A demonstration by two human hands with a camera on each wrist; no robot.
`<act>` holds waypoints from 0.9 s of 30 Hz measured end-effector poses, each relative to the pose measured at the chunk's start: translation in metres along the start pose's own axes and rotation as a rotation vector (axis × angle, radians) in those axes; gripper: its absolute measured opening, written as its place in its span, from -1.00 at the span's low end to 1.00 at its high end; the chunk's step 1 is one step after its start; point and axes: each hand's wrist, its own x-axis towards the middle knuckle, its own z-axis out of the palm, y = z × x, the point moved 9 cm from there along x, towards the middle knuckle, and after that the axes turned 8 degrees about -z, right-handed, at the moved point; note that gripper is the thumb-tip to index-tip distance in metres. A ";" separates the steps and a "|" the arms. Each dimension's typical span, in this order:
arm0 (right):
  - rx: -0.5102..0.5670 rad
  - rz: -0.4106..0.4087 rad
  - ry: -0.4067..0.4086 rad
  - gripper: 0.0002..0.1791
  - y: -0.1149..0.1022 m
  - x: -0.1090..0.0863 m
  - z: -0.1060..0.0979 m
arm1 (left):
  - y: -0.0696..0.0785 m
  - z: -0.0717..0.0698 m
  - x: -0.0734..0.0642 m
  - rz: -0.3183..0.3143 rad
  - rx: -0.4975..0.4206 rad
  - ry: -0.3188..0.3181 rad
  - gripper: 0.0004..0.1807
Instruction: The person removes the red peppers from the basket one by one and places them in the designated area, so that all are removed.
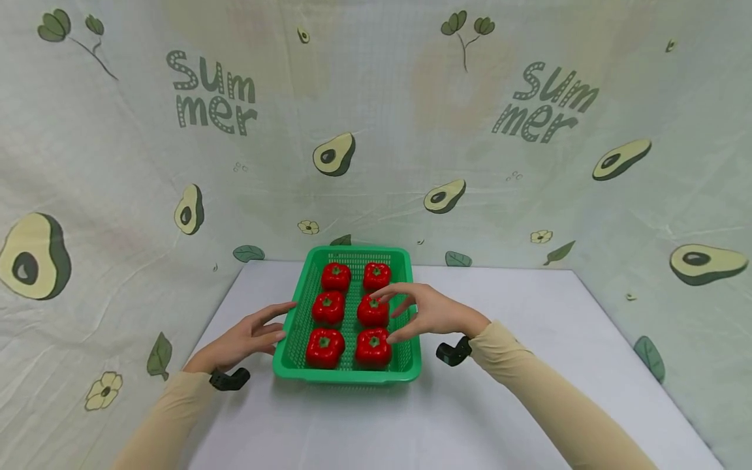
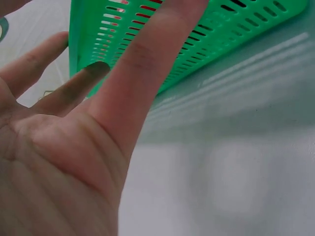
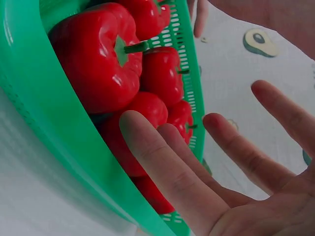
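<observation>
Several red bell peppers stand in two columns inside a green plastic basket [image 1: 346, 376], stems up. My left hand [image 1: 249, 338] is at the basket's left side, fingers spread and lightly bent. In the left wrist view, its fingers reach the slotted basket wall [image 2: 197, 44]; firm contact cannot be judged. My right hand [image 1: 431, 310] hovers over the basket's right rim with thumb and fingers apart, holding nothing. Its fingertips are near the middle right pepper [image 1: 370, 317] and the front right pepper [image 1: 373, 352]; touch is unclear. A large pepper [image 3: 96, 61] shows closely in the right wrist view.
The basket sits on a white table [image 1: 499, 405]. Behind it and at both sides hangs a pale cloth [image 1: 376, 85] printed with avocados, leaves and lettering. A dark wrist camera [image 1: 230, 379] sits on the left wrist, another camera [image 1: 454, 352] on the right.
</observation>
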 end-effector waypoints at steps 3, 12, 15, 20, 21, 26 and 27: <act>0.004 0.011 -0.018 -0.18 0.002 0.005 0.004 | 0.000 0.001 0.001 0.002 -0.013 0.001 -0.29; -0.020 0.052 -0.070 -0.17 0.008 0.015 0.013 | 0.001 0.004 0.001 0.012 -0.055 -0.012 -0.28; -0.041 0.051 -0.078 -0.17 0.010 0.016 0.014 | 0.002 0.004 0.002 0.007 -0.059 0.001 -0.28; -0.064 0.048 -0.099 -0.23 0.012 0.019 0.018 | 0.000 0.003 0.003 -0.006 -0.061 0.013 -0.28; -0.069 0.047 -0.106 -0.23 0.011 0.020 0.020 | -0.001 0.003 0.003 -0.007 -0.061 0.015 -0.28; -0.107 0.013 -0.136 -0.27 0.011 0.024 0.026 | -0.002 0.004 0.003 0.009 -0.051 0.016 -0.29; -0.114 0.009 -0.142 -0.28 0.011 0.024 0.028 | -0.002 0.004 0.002 0.014 -0.051 0.014 -0.29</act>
